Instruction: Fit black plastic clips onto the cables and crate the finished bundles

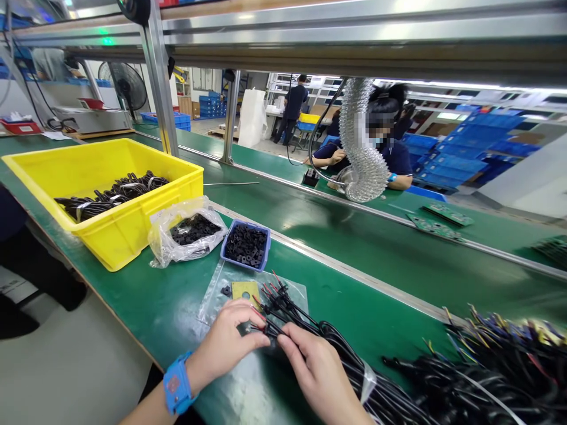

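My left hand (234, 336), a blue strap (178, 383) round its wrist, pinches the end of a black cable where thin red wires show. Close by on the right, my right hand (316, 369) grips the same black cable (273, 328) between thumb and fingers. Any small part between my left fingertips is hidden. Beneath and beyond the hands lies a bundle of black cables (341, 342) with red-tipped ends, tied with a pale band. A yellow square plate with a hole (239, 289) and a small black piece (226, 290) rest on a clear plastic bag (296, 290).
A blue tray (223, 255) and a plastic bag (163, 242) hold small black parts. Left stands a yellow bin (119, 242) with cable bundles. More cables (487, 378) heap at right. Beyond the rail, a person (398, 159) sits behind a silver duct hose (357, 130); circuit boards (434, 226) lie nearby.
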`<state>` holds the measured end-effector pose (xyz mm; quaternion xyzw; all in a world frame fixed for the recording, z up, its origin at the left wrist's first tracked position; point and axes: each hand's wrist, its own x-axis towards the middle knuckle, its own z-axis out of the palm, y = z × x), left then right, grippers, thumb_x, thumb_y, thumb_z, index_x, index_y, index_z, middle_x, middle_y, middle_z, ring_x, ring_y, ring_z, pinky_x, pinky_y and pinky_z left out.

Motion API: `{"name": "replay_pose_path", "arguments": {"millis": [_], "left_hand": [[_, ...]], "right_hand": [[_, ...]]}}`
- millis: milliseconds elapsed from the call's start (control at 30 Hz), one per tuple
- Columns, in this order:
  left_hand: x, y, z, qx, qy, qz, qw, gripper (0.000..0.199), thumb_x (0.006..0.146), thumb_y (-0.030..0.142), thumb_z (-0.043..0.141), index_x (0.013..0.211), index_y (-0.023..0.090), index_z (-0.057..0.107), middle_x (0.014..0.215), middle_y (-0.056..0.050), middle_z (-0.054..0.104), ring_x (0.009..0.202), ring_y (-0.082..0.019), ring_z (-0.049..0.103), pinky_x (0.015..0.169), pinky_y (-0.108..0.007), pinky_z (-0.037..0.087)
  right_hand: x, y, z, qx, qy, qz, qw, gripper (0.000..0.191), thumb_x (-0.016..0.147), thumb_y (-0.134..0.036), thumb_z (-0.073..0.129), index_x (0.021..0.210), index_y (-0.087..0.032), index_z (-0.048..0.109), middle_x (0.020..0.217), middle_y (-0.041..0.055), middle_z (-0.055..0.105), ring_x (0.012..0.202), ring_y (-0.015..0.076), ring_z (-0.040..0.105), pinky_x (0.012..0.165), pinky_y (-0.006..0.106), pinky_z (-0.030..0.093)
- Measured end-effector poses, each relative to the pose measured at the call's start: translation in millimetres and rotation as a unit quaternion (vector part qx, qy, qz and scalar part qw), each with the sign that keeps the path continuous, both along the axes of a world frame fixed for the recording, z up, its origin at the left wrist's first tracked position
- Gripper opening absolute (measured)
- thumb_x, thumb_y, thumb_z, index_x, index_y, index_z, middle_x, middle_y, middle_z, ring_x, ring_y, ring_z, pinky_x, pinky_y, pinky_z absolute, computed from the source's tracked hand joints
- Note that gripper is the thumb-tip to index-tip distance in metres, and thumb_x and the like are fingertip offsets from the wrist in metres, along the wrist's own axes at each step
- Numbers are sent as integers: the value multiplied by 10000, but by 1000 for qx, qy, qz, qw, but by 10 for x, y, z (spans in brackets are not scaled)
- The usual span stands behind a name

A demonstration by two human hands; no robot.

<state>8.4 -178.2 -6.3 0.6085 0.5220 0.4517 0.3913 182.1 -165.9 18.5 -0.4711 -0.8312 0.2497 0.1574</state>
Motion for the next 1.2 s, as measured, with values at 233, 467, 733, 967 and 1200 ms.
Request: {"name": "replay_pose_path", "arguments": {"millis": [233, 467, 733, 967, 1200], "left_hand": [[141, 14, -26, 67, -14, 20, 997, 125, 615, 93, 747, 665, 171, 662, 789, -37, 665, 843, -196, 579, 824, -335, 425], [278, -8, -116, -2, -125, 30, 992, 131, 581, 121, 757, 640, 158, 646, 846, -62, 690, 847, -202, 611, 807, -321, 466], [169, 90, -99, -62, -113, 0, 992, 112, 606, 94, 713, 702, 140, 678, 734, -24, 693, 715, -159, 616, 701, -244, 472], [130, 95, -103, -76, -130, -13, 988, 84, 612, 92, 700, 682, 133, 679, 711, -12, 690, 695, -140, 600, 693, -224, 457], [185, 101, -129, -138, -210, -52, 966, 177, 539, 148, 756, 690, 121, 667, 677, -12, 662, 665, -138, 575, 629, -228, 444]], "right_hand": [[47, 47, 37, -24, 34, 10, 999, 336, 910, -373, 276, 626, -217, 364, 559, -27, 457, 508, 128, 436, 497, 230, 295], [77, 28, 42, -20, 47, 24, 998, 324, 908, -343, 292, 618, -213, 359, 561, -23, 475, 507, 123, 436, 491, 232, 293], [41, 44, 58, -18, 7, 9, 1000, 333, 913, -334, 305, 656, -212, 478, 604, 9, 584, 536, 155, 539, 498, 240, 357], [101, 16, -48, 169, 6, 17, 986, 265, 895, -258, 376, 817, -198, 623, 742, 42, 692, 632, 176, 650, 565, 249, 462], [99, 16, -90, 247, 45, 59, 966, 230, 866, -193, 422, 772, -172, 631, 650, 37, 674, 541, 153, 621, 511, 236, 471]]}}
